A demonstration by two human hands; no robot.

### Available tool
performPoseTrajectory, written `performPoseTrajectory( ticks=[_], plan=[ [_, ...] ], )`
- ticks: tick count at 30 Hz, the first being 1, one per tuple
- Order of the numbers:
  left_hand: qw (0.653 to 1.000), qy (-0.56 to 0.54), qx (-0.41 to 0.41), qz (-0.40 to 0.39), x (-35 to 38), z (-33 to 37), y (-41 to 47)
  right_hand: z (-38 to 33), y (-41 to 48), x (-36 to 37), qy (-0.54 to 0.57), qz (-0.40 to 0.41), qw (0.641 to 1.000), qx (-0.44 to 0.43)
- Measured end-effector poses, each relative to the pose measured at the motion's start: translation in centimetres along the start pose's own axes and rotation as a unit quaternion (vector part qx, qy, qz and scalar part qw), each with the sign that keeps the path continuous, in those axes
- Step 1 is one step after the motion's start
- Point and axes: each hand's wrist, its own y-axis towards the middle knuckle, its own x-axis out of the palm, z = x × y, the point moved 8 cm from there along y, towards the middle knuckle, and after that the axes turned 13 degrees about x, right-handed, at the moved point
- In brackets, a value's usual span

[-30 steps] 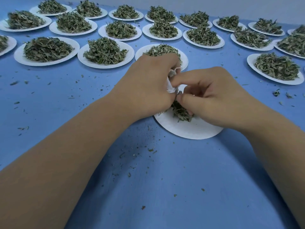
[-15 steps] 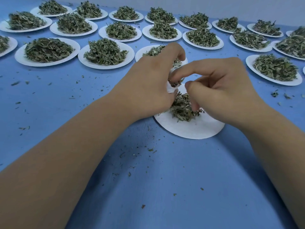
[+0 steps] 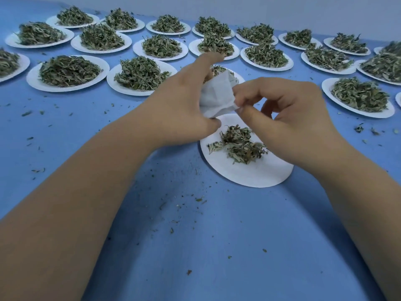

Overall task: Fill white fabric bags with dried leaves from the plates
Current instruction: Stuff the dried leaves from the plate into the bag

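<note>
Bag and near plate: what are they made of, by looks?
Bag: thin white fabric, matte, maybe non-woven; it crumples in soft folds. Plate: white, matte, thin and nearly flat, likely paper, though foam can't be ruled out.

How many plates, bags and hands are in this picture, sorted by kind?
Heaped plates: 21, counting those cut off at the edges or half hidden behind the bag
Nearly emptied plate: 1
White fabric bag: 1
Hands: 2, left hand and right hand
Total: 25
</note>
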Motion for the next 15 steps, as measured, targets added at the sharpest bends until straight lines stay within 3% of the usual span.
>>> performPoseTrajectory(
  ticks=[5,8,15],
  plan=[
    [1.000,0.004,-0.011,0.023,-0.1,0.0,0.1,0.1,0.1,0.7,0.036,-0.038,0.999,0.000],
    [0.996,-0.052,-0.040,0.068,-0.9,-0.4,0.0,0.0,0.4,0.0,0.085,-0.030,0.996,-0.010],
    [0.991,-0.094,-0.065,0.072,-0.8,-1.1,0.0,0.0,0.2,-0.7,0.133,-0.002,0.991,-0.013]
  ],
)
